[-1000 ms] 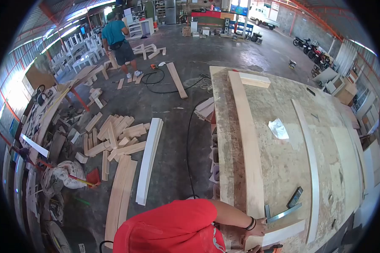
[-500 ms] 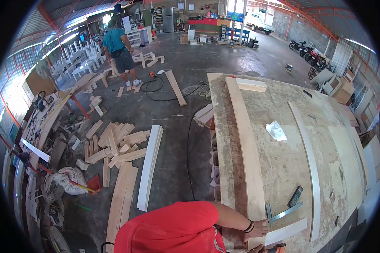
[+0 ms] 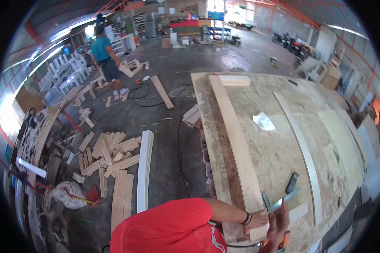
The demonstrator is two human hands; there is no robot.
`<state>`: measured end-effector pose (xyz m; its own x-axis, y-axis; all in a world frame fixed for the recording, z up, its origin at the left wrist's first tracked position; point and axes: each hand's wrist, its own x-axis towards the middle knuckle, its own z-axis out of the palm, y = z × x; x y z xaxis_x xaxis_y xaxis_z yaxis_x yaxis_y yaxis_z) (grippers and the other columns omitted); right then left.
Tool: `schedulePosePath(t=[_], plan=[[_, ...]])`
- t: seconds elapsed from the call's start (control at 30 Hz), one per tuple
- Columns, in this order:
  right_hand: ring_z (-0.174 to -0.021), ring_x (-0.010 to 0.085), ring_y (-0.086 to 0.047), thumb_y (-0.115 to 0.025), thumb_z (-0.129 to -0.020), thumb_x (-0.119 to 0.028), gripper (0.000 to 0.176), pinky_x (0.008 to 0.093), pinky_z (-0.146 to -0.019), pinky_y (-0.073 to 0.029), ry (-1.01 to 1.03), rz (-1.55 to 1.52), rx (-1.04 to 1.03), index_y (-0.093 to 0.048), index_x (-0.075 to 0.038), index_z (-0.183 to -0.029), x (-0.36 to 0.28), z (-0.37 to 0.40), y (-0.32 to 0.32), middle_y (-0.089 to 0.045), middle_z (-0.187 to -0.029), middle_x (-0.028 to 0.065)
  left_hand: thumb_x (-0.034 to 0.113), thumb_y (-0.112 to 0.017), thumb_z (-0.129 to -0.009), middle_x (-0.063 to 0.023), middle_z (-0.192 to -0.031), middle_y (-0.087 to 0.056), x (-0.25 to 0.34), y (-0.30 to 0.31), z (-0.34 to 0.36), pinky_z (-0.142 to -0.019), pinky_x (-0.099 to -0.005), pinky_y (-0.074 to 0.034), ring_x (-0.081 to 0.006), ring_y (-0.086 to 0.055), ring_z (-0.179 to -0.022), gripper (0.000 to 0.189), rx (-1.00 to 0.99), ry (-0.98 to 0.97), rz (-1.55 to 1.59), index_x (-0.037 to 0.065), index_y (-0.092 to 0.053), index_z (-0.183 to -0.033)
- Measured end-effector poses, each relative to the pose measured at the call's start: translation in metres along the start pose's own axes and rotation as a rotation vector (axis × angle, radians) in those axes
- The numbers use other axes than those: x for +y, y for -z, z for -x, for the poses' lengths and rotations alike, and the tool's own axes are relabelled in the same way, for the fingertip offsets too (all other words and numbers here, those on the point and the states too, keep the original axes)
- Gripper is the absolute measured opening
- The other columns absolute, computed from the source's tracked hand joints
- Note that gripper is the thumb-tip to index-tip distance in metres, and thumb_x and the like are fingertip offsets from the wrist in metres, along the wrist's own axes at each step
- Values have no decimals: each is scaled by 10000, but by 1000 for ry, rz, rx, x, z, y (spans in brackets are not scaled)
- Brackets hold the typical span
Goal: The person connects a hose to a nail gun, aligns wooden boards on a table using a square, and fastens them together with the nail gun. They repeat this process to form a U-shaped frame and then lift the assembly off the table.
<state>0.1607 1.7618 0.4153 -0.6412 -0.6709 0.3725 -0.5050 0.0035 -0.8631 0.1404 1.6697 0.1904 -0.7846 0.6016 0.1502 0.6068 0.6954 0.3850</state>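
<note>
One left hand (image 3: 257,220) touches a long, flat wooden board (image 3: 234,143).

One camera, worn on the head, gives the whole view, looking forward and steeply down past the wearer's red sleeve (image 3: 169,227) at the bottom edge. The left grip (image 3: 256,221) and right grip (image 3: 278,219) sit low, right of centre, among the nearest things. From above its near end, the bench (image 3: 282,162) stretches away up the right side. The lens takes in a very wide field — straight lines bow, corners go black — reaching over the floor (image 3: 162,158) to a distant truck (image 3: 240,19) near the top.
</note>
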Motion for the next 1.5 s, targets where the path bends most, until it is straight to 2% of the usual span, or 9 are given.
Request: schedulePosePath(t=[0.03,0.1,0.2,0.43,0.67,0.93,1.23,1.37,1.5], plan=[[-673,110,-428,-668,-897,-146,616,257,-606,-343,172,-45,-24,-427,38,-1433,-45,-16,-4,-462,-720,-7,510,-851,-373,-126,-1477,-397,13,-16,-6,-1123,-650,-174,-322,-289,-1424,1214,8,-47,100,93,-408,-1423],[-524,242,-508,-741,-785,-102,228,312,-530,-412,525,54,-115,-576,18,-685,-155,-55,-4,-537,-616,53,541,-838,-390,-143,-1474,-393,34,-37,-14,-1127,-648,-166,-325,-293,-1421,1202,4,-79,165,64,-416,-1409],[-519,165,-438,-726,-796,-165,321,314,-489,-310,955,-174,-202,-525,52,-921,-179,-76,-7,-484,-611,77,649,-782,-451,-213,-1430,-418,23,-21,-4,-1136,-653,-143,-357,-343,-1383,1177,49,35,-5,-37,-459,-1351],[-699,242,-557,-768,-793,-198,617,334,-671,-456,-134,293,-107,-535,73,-1296,16,-6,19,-588,-770,124,702,-789,-439,-236,-1513,-314,9,-23,2,-1145,-665,-127,-351,-293,-1426,1316,23,55,-132,-64,-364,-1421],[-1131,421,-520,-850,-733,-385,524,559,-894,-450,-53,876,-219,-615,-100,-1105,126,155,47,-566,-1140,231,676,-807,-482,-223,-1480,-371,12,-7,9,-1175,-632,-83,-369,-269,-1435,1259,-13,70,-75,-55,-381,-1413],[-960,397,-610,-807,-799,-293,538,514,-821,-500,140,1032,68,-602,-6,-1206,116,141,14,-630,-1089,236,711,-773,-500,-222,-1503,-352,-1,-5,6,-1170,-647,-85,-360,-269,-1442,1285,-69,16,-165,-50,-347,-1444],[-1147,425,-557,-832,-678,-380,619,520,-1005,-435,15,1035,55,-617,32,-1087,152,149,15,-622,-1131,236,491,-879,-537,-245,-1348,-461,9,36,4,-1073,-463,-371,-376,-453,-1274,1046,-155,63,-7,-76,-452,-1305],[-1196,375,-545,-807,-727,-383,606,473,-993,-441,-225,839,-8,-619,-20,-1174,142,142,39,-603,-1237,208,641,-774,-599,-179,-1454,-432,11,45,9,-1140,-598,-215,-304,-354,-1400,1109,-153,-39,-141,-35,-425,-1405],[-1172,360,-559,-792,-777,-360,651,430,-970,-463,-724,564,618,-569,-23,-1287,177,118,65,-598,-1234,210,606,-798,-589,-183,-1410,-462,18,46,11,-1141,-582,-213,-304,-383,-1368,1090,-73,16,-112,-39,-433,-1388]])
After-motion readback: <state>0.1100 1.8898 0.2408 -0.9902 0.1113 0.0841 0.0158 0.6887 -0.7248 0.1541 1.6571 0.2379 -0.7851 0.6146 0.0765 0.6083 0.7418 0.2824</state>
